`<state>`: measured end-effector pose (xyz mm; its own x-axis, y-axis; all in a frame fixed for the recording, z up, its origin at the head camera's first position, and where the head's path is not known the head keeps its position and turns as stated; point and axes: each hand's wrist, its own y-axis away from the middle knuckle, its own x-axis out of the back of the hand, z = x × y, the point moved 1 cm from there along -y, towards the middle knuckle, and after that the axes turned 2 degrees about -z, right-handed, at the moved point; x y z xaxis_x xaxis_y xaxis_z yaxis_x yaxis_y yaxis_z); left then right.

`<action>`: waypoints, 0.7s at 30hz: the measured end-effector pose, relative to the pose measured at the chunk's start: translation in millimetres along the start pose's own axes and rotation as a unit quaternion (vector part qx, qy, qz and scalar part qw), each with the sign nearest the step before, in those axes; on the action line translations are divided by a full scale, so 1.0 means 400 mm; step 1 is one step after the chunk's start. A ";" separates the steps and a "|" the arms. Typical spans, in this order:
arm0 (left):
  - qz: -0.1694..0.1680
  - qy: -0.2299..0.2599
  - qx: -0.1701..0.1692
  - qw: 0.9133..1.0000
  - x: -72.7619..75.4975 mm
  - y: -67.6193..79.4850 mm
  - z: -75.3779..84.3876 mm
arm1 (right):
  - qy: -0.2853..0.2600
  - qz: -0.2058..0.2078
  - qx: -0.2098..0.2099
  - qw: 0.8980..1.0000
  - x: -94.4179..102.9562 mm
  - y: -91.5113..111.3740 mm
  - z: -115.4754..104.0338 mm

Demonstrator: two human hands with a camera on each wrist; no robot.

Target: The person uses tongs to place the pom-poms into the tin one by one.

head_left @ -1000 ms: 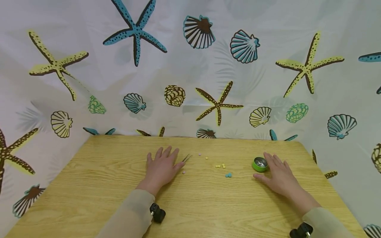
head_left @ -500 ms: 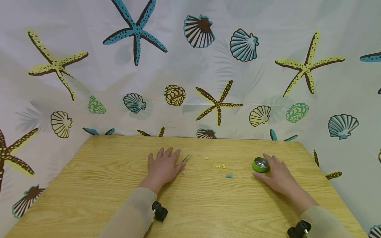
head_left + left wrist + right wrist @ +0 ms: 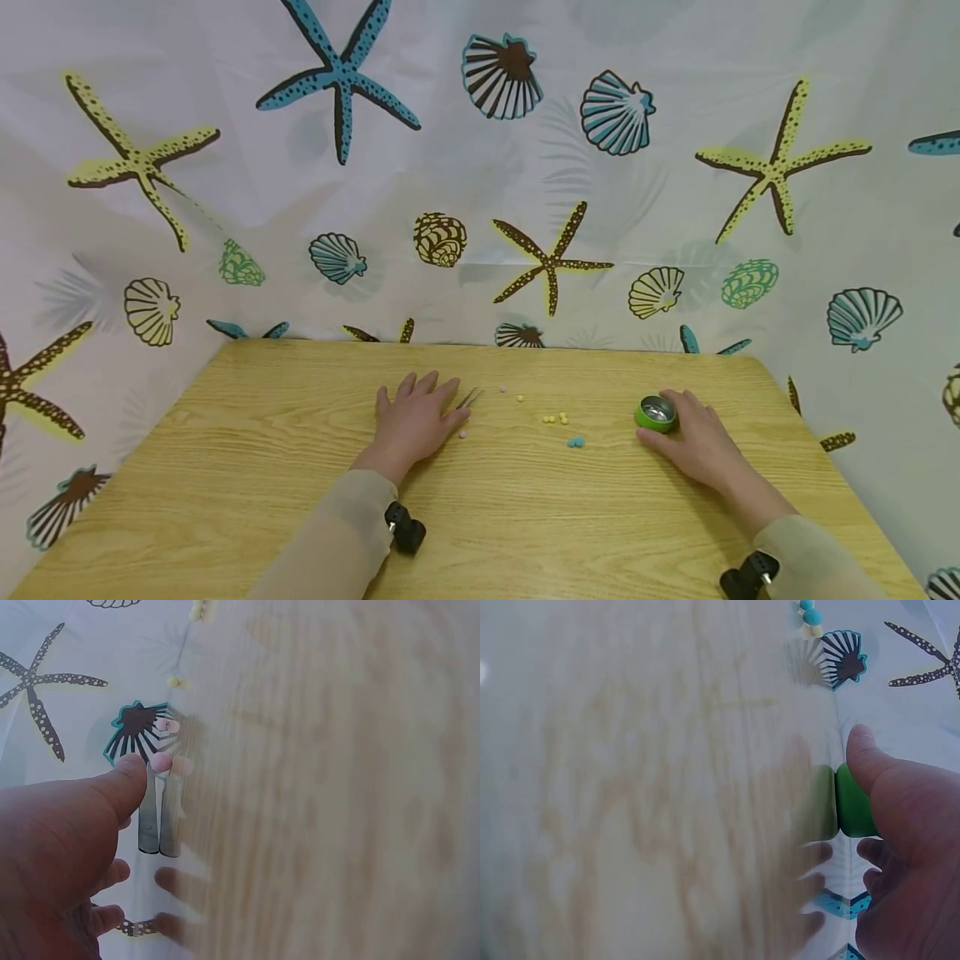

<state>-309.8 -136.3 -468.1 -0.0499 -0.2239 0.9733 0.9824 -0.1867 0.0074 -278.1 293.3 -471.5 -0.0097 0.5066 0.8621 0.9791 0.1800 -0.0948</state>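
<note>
My left hand [image 3: 414, 421] lies on the wooden table with its fingers spread. Close to its thumb are metal tweezers [image 3: 470, 397], which the left wrist view also shows beside the thumb as a grey pair of arms [image 3: 148, 817]. A tiny pink bead [image 3: 462, 434] lies just right of that hand. On the right side stands a small round green tin [image 3: 655, 415] with a silvery inside. My right hand [image 3: 701, 442] curves loosely about the tin's right side, thumb in front and fingers behind. In the right wrist view the thumb partly hides the green wall [image 3: 855, 806].
Between the hands lie several yellow beads [image 3: 563, 418], a small blue cluster [image 3: 576, 442], a single yellow bead [image 3: 521, 398] and another pink bead [image 3: 503, 390]. A white cloth [image 3: 480, 183] printed with starfish and shells rises behind the wooden table [image 3: 487, 525].
My right hand has drawn slightly closer around the green tin, which has not moved. The left hand has shifted slightly to the right. Beads and tweezers lie as before.
</note>
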 end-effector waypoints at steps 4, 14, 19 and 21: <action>0.002 0.004 -0.001 1.000 -0.003 -0.001 -0.002 | -0.002 -0.001 0.000 1.000 0.000 -0.005 0.003; -0.003 0.043 -0.012 0.999 -0.012 -0.003 -0.013 | -0.021 -0.003 -0.005 1.000 -0.007 -0.019 0.006; 0.004 0.065 -0.026 0.998 -0.013 -0.003 -0.017 | -0.032 -0.003 -0.009 0.999 -0.015 -0.025 -0.003; 0.007 0.075 -0.033 0.997 -0.012 -0.003 -0.018 | -0.038 -0.006 -0.013 0.999 -0.018 -0.027 -0.008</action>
<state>-311.9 -142.0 -474.5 -0.0681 -0.3664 0.9280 0.9693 -0.2444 -0.0254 -288.1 285.2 -475.0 -0.0368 0.5668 0.8231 0.9838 0.1651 -0.0698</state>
